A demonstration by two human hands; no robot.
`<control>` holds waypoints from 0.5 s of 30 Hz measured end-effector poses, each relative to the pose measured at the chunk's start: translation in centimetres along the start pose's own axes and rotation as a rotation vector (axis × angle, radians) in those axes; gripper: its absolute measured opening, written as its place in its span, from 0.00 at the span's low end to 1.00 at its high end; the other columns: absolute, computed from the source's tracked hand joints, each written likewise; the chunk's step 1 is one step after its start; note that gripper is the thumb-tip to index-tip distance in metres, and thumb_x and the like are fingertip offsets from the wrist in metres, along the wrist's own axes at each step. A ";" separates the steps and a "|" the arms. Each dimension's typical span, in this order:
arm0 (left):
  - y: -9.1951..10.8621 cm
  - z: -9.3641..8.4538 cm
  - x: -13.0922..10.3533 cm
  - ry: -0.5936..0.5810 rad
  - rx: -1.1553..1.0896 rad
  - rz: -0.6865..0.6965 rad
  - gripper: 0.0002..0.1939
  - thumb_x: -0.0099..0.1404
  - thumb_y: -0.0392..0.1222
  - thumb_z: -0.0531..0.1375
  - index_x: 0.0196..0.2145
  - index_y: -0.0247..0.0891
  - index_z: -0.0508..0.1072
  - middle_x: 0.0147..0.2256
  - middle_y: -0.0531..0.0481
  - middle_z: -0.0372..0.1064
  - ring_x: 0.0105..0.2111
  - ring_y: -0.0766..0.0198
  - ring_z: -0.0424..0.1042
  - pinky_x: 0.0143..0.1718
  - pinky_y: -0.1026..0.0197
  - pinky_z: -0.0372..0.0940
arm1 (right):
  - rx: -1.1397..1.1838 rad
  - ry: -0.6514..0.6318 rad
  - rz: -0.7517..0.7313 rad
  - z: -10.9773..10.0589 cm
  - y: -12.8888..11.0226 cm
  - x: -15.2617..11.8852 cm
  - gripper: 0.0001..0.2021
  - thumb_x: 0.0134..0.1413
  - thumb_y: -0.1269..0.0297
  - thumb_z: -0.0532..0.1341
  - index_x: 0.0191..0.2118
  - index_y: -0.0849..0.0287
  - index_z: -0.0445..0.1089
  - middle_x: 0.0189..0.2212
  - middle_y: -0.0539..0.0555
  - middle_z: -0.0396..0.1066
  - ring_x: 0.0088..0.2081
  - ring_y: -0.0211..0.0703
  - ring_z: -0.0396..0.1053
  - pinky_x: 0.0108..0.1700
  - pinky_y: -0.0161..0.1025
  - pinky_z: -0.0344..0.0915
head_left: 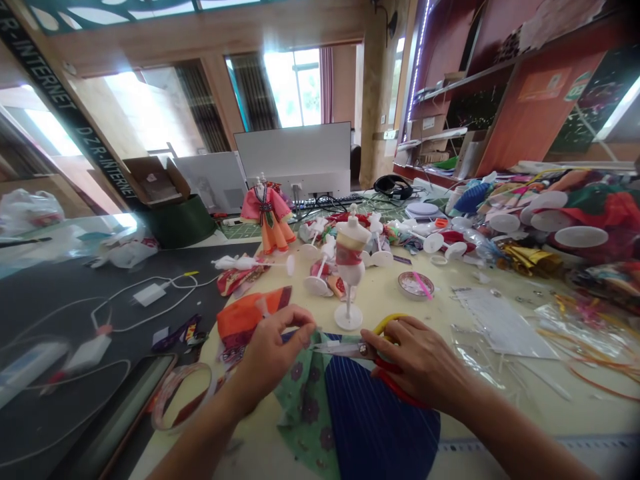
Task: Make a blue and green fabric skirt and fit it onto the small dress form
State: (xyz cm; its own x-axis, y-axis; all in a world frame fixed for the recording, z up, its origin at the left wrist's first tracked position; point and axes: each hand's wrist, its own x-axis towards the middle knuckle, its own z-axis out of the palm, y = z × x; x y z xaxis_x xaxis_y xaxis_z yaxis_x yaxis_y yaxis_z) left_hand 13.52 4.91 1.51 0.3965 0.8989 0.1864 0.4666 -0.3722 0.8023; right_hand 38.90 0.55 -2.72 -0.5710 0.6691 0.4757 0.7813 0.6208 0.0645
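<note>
My right hand (417, 353) is closed round the handles of scissors (345, 348) with red and yellow grips. Their blades point left, close to the fingertips of my left hand (273, 350). That hand pinches the upper edge of a green flowered fabric piece (305, 407). Dark blue striped fabric (377, 420) adjoins the green on its right and lies on the table. Just behind the blades stands a small white mannequin (350, 257) on a round base, with a cream and red band round its chest. Orange fabric (250, 310) lies beyond my left hand.
A doll-size pink and orange robe (267, 217) stands at the back, before a monitor (295, 157). Mannequins and cloth are heaped at the right (565, 213). A small dish (416, 285), a tape roll (183, 397), a ruler (540, 443) and white cables (193, 283) lie around.
</note>
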 end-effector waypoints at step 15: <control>0.3 1.7 -0.3 -0.117 -0.097 -0.051 0.12 0.59 0.36 0.58 0.42 0.39 0.68 0.33 0.52 0.70 0.35 0.65 0.70 0.39 0.61 0.64 | -0.016 -0.047 -0.001 -0.2 -0.6 0.1 0.17 0.57 0.59 0.56 0.51 0.58 0.65 0.30 0.56 0.65 0.31 0.45 0.61 0.35 0.43 0.62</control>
State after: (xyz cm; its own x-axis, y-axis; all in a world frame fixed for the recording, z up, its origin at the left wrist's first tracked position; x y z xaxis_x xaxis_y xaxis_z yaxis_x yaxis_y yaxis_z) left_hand 14.87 4.12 0.73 0.4658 0.8811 0.0812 0.4124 -0.2974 0.8611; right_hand 38.38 0.18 -2.55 -0.5830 0.6870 0.4338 0.7841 0.6156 0.0790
